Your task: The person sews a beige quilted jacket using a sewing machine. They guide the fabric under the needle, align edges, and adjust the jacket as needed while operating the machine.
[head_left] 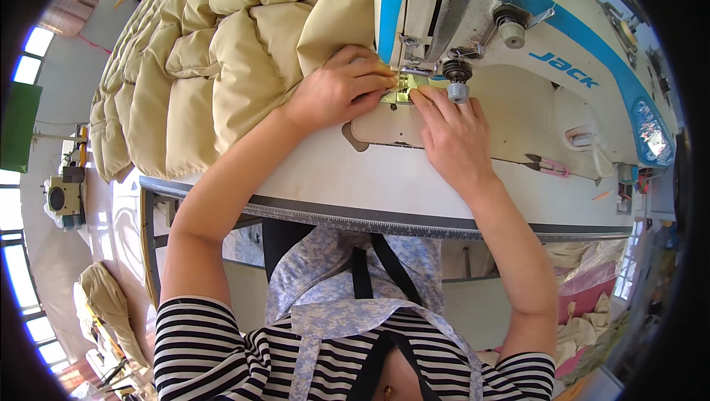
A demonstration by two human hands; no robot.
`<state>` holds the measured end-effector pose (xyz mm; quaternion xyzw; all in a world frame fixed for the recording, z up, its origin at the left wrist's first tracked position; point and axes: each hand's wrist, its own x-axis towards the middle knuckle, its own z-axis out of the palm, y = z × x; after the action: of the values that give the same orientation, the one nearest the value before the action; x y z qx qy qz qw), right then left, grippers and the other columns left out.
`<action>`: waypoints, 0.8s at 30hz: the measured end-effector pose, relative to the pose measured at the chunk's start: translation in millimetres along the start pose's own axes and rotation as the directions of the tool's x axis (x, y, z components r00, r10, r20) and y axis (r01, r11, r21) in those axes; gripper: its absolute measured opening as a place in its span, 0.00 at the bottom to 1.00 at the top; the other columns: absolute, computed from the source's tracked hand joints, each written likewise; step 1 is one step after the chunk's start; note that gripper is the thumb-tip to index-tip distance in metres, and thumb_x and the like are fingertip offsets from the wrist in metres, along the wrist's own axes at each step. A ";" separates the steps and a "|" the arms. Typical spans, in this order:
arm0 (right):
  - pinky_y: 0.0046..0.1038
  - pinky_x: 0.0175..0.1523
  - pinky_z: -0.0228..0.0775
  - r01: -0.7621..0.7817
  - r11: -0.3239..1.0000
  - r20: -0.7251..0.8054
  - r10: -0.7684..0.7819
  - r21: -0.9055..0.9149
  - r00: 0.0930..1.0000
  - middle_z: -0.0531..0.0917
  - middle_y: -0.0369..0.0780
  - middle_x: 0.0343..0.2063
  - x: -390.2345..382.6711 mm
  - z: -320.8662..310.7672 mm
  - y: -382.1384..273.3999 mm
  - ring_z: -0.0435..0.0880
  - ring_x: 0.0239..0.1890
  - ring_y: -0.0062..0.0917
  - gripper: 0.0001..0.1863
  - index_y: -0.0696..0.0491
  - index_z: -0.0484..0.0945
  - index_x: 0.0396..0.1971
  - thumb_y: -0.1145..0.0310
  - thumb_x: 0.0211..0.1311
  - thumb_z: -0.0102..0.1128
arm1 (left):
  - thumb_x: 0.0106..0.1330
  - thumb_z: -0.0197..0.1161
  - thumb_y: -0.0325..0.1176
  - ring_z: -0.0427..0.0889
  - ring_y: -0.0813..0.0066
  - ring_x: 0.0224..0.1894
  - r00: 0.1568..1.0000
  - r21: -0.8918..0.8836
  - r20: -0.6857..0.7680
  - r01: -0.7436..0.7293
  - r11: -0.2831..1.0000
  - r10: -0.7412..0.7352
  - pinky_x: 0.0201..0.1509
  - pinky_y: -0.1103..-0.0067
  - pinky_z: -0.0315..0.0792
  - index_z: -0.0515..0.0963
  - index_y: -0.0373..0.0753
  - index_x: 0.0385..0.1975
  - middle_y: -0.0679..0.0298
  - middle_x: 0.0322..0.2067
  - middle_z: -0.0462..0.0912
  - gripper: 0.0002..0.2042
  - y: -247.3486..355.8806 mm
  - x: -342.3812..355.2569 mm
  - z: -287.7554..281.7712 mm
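A beige quilted padded garment (pixel 248 50) is spread over the left side of the sewing table and reaches the sewing machine (pixel 510 2). My left hand (pixel 340 87) is closed on the garment's edge just left of the presser foot (pixel 416 70). To the right of the foot, my right hand (pixel 455 124) has bent fingers, their tips pinching the brightly lit edge of the cloth. Its thumb is mostly hidden. Both hands are close together under the machine head, and the needle point cannot be made out.
Pink-handled thread snips (pixel 549 167) lie on the white tabletop (pixel 325 179) right of my right hand. A measuring tape (pixel 355 222) runs along the front edge. Another machine (pixel 65 195) stands at far left, and piled cloth (pixel 588 331) lies at lower right.
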<state>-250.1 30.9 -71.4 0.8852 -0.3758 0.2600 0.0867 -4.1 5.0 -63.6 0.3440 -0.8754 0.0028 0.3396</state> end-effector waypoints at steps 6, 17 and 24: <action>0.35 0.52 0.72 -0.013 0.999 -0.040 0.015 0.046 0.999 0.83 0.34 0.50 -1.5 1.4 1.3 0.80 0.47 0.30 0.21 0.54 0.82 0.51 0.77 0.56 0.60 | 0.58 0.71 0.24 0.79 0.61 0.42 0.999 -0.003 -0.033 -0.010 1.000 0.010 0.48 0.71 0.79 0.87 0.42 0.44 0.67 0.41 0.87 0.14 -4.4 0.3 1.6; 0.35 0.47 0.73 -0.039 0.986 -0.138 0.062 0.164 0.988 0.84 0.36 0.36 -3.6 1.8 4.2 0.80 0.40 0.34 0.10 0.52 0.82 0.39 0.76 0.56 0.62 | 0.62 0.68 0.25 0.82 0.63 0.50 1.000 -0.050 0.015 -0.003 0.999 0.004 0.54 0.70 0.80 0.86 0.41 0.42 0.68 0.46 0.87 0.10 6.5 -7.3 -14.9; 0.36 0.49 0.73 -0.133 0.909 -0.143 0.204 0.395 0.969 0.84 0.40 0.39 -3.4 -8.2 -10.9 0.80 0.42 0.37 0.10 0.54 0.81 0.41 0.70 0.60 0.67 | 0.69 0.63 0.34 0.74 0.59 0.63 0.881 0.153 -0.205 0.460 0.875 -0.427 0.70 0.63 0.65 0.76 0.43 0.61 0.62 0.58 0.79 0.20 -16.1 -70.9 -84.4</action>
<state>-247.6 43.5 -65.8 0.8220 -0.3837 0.4139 -0.0765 93.4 55.3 -44.7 0.5663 -0.7372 0.0397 0.3664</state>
